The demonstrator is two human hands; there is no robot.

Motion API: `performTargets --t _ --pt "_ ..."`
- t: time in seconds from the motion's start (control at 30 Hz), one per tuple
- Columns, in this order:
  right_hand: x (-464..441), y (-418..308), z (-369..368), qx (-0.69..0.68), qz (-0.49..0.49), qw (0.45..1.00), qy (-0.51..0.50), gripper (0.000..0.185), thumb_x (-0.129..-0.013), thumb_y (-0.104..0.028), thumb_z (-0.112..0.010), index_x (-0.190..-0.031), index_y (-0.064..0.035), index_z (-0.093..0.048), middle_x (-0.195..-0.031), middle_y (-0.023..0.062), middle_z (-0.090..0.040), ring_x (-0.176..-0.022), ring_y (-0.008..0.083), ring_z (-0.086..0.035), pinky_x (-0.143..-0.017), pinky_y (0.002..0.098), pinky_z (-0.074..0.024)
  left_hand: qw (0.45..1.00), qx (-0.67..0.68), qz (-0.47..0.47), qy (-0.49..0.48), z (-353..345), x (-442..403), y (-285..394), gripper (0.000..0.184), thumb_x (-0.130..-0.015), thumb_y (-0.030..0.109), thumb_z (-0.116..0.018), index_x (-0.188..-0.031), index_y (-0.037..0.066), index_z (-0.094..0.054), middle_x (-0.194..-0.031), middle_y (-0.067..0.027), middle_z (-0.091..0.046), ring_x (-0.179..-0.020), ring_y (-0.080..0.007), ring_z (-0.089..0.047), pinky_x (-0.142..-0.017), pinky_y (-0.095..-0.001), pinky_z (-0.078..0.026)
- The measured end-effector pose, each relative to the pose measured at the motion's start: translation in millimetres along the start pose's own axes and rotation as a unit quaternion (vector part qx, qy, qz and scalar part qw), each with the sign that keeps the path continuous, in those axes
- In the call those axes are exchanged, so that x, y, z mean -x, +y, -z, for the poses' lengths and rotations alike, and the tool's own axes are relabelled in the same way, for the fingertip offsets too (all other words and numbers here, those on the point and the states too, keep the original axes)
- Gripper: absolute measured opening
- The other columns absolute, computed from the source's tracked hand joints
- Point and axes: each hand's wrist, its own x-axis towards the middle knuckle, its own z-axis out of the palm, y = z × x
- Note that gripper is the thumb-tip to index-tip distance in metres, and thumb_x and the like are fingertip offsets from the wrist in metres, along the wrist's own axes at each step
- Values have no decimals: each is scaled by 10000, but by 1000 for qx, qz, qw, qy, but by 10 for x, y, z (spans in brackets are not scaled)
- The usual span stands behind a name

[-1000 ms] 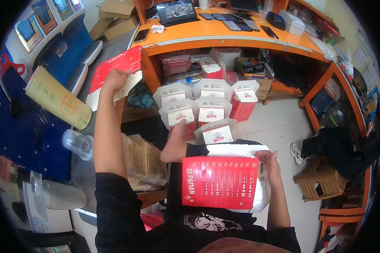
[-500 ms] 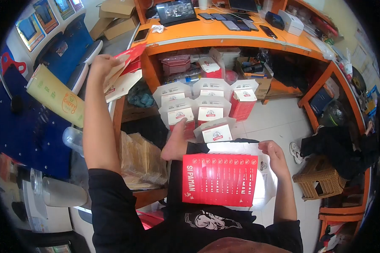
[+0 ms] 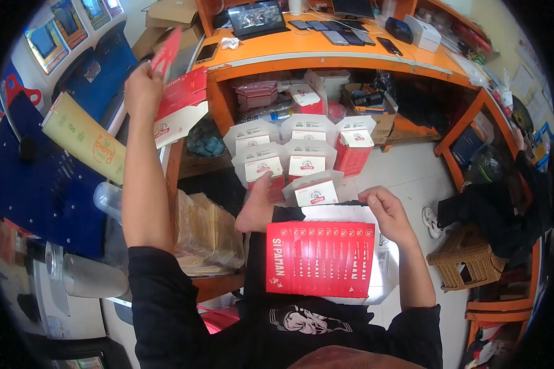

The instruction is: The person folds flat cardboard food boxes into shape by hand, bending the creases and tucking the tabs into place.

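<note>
Raised at the upper left, my left hand (image 3: 144, 86) is closed on a thin red carton piece (image 3: 169, 49), which points upward. Just beneath that hand, more flat red and cream carton pieces (image 3: 188, 89) lie stacked on the side table's edge. Across my lap is an overlapping row of red cartons (image 3: 320, 261) printed "SI PAMAN", on top of a white sheet (image 3: 385, 270). My right hand (image 3: 388, 218) is at the sheet's upper right corner with its fingers curled; what lies between the fingertips is hidden.
Several stacks of white-and-red cartons (image 3: 308, 165) stand on the floor ahead, with my bare foot (image 3: 255, 209) beside them. An orange desk (image 3: 252, 55) holds a tablet and phones. Left are a plastic-wrapped bundle (image 3: 206, 234) and a large cup (image 3: 86, 138). A person sits at right near a woven stool (image 3: 468, 258).
My left hand has lifted a red piece up off the stack, shifting slightly left. My right hand has moved a little up and left, its fingers more curled.
</note>
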Motion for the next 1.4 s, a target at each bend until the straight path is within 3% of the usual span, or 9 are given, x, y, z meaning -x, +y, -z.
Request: performTargets --t 0.17,0.27,0.67,0.9,1.0,1.2,1.3,1.33,1.4 --pt "15 29 -19 3 -15 1000 -2 261 -1040 -219 -579 -1086 18 -677 -1034 107 -672 -998 192 -643 -924 333 -494 972 -26 -114 205 -42 -17 -130 160 -870 215 -665 -952 78 -672 -992 -198 -706 -982 -396 -669 -819 -487 -531" --pt "23 6 -41 17 -17 999 -21 250 -1025 -214 -607 -1084 19 -679 -1037 111 -677 -1003 197 -655 -932 343 -505 981 -52 -114 -151 111 -89 -57 140 -862 178 -662 -962 83 -684 -997 -204 -705 -979 -388 -673 -825 -481 -534" --pt "-49 -143 -125 66 -12 994 -84 197 -1004 -160 -620 -1063 22 -669 -1026 114 -690 -1003 199 -668 -972 350 -501 945 -161 -277 62 -151 -121 -82 218 -902 118 -595 -1105 90 -668 -1167 -137 -623 -974 -396 -661 -834 -500 -548" --pt "-193 -354 -177 189 162 968 40 415 -866 -125 -776 -1244 -47 -626 -1257 172 -616 -1132 323 -633 -987 408 -498 953 218 -188 94 814 435 883 221 -936 204 -615 -1074 35 -648 -975 -158 -707 -866 -325 -704 -758 -430 -564" --pt "-271 -615 -245 282 286 906 134 777 -757 -175 -879 -1424 -111 -484 -1426 190 -500 -1311 407 -526 -1077 487 -453 841 512 -166 -63 1123 918 1173 243 -953 224 -692 -1033 1 -642 -890 -80 -699 -787 -102 -676 -694 -278 -532" --pt "-294 -627 92 359 434 781 270 1003 -745 -324 -903 -1537 -140 -315 -1495 248 -441 -1401 516 -413 -1139 587 -373 532 784 80 -310 737 1613 1508 222 -927 99 -619 -1111 -25 -607 -1010 -135 -711 -877 -208 -716 -766 -345 -589" --pt "-49 -624 350 316 461 792 247 402 -907 -119 -745 -1241 1 -557 -1258 260 -618 -1224 463 -602 -1084 580 -452 305 827 199 -428 343 1897 1541 312 -951 135 -573 -1207 -41 -600 -1036 -129 -713 -994 -223 -702 -925 -361 -561" --pt "56 -584 431 260 451 825 219 264 -923 -56 -711 -1145 36 -604 -1168 261 -665 -1158 451 -650 -1049 563 -493 255 852 192 -416 249 1979 1569 432 -992 242 -537 -1326 -32 -529 -1294 -194 -623 -1145 -285 -653 -981 -418 -529" --pt "194 -576 396 245 421 811 323 134 -929 -31 -681 -1037 33 -633 -1037 238 -702 -1047 368 -708 -971 498 -553 407 852 57 -324 86 2273 1589 594 -1003 366 -530 -1437 -24 -418 -1477 -234 -437 -1307 -362 -520 -1087 -484 -425"
